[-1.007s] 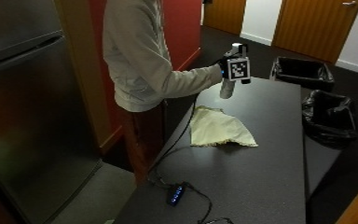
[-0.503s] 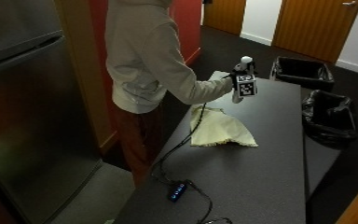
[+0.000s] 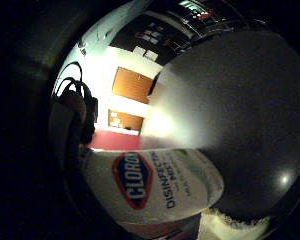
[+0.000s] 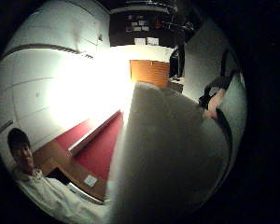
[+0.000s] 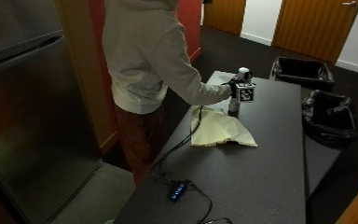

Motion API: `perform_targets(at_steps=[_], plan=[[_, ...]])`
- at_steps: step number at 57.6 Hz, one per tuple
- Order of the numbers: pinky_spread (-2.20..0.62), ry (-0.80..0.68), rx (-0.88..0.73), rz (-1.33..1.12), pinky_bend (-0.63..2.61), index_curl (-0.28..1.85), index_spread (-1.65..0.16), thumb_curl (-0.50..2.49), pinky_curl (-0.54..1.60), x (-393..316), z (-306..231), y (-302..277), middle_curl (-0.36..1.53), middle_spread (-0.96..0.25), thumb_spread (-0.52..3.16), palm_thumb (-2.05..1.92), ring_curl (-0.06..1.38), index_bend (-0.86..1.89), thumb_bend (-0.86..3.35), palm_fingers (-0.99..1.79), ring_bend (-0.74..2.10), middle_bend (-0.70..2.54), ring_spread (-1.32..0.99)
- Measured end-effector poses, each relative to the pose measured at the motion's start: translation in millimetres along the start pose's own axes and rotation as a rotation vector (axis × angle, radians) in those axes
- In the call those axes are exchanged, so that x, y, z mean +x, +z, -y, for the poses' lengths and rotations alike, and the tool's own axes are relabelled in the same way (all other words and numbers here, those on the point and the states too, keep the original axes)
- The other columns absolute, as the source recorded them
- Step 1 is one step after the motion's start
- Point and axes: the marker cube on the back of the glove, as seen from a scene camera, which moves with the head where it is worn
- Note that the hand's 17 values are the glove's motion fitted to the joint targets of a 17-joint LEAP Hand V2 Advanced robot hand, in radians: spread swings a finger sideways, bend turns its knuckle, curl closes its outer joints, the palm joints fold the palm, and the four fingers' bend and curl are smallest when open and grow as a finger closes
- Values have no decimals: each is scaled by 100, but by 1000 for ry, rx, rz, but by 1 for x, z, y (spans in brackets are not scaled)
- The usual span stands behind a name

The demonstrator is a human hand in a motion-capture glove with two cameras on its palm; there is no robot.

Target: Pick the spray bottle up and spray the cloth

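At the far end of the dark surface, the spray bottle is held upright in the gloved right hand, the grip being clamped round its upper part. In the outside view its base appears to be at or just above the surface; contact cannot be told. The cloth is spread flat just beside the bottle, on the side nearer the camera. In the little-finger palm view the bottle's label is seen close to the palm, with the cloth's fringed edge beside it. The pick-up is judged done or nearly so. No spray can be seen, so the spraying is judged still to be done.
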Motion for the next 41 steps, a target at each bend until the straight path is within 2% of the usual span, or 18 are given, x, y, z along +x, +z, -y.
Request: perform_targets(at_steps=[3, 6, 7, 13, 14, 19, 24, 28, 32, 35, 41], plan=[[-26, 2, -19, -24, 42, 53, -14, 77, 38, 3, 0, -1, 47, -12, 20, 92, 45, 31, -5, 130, 57, 47, -13], [-25, 0, 41, -106, 44, 52, -15, 76, 39, 10, 10, -12, 47, -12, 26, 90, 45, 25, -5, 125, 58, 44, -14], [-24, 0, 40, -125, 45, 50, -17, 75, 39, 12, 10, -14, 47, -13, 31, 90, 45, 16, -5, 116, 59, 44, -14], [-15, 3, -182, -70, 38, 38, -24, 69, 39, 3, -19, -18, 55, -14, 55, 82, 43, -5, -6, 90, 46, 71, -17], [-13, 5, -198, -69, 45, 38, -26, 67, 41, 2, -22, -22, 45, -15, 59, 79, 45, 1, -7, 65, 51, 41, -18], [-5, -1, -234, -74, 54, 34, -31, 60, 43, -2, -29, -31, 42, -13, 71, 67, 44, 3, -8, 35, 47, 27, -14], [0, -30, -206, -100, 58, 28, -34, 54, 41, -9, -32, -48, 39, -11, 76, 60, 39, 6, -7, 27, 44, 21, -11], [3, -53, -34, -164, 59, 25, -36, 50, 40, -11, -16, -67, 38, -9, 78, 56, 38, 7, -6, 24, 44, 20, -8], [5, -41, -120, -160, 59, 23, -37, 47, 39, -19, -35, -82, 38, -8, 80, 55, 37, 8, -5, 22, 44, 19, -7], [5, -52, -35, -195, 60, 22, -37, 46, 39, -21, -27, -91, 38, -8, 81, 54, 36, 9, -4, 22, 45, 20, -6], [7, -56, -78, -107, 60, 20, -38, 43, 38, -39, -42, -99, 37, -7, 82, 54, 36, 10, -4, 21, 46, 20, -5]])
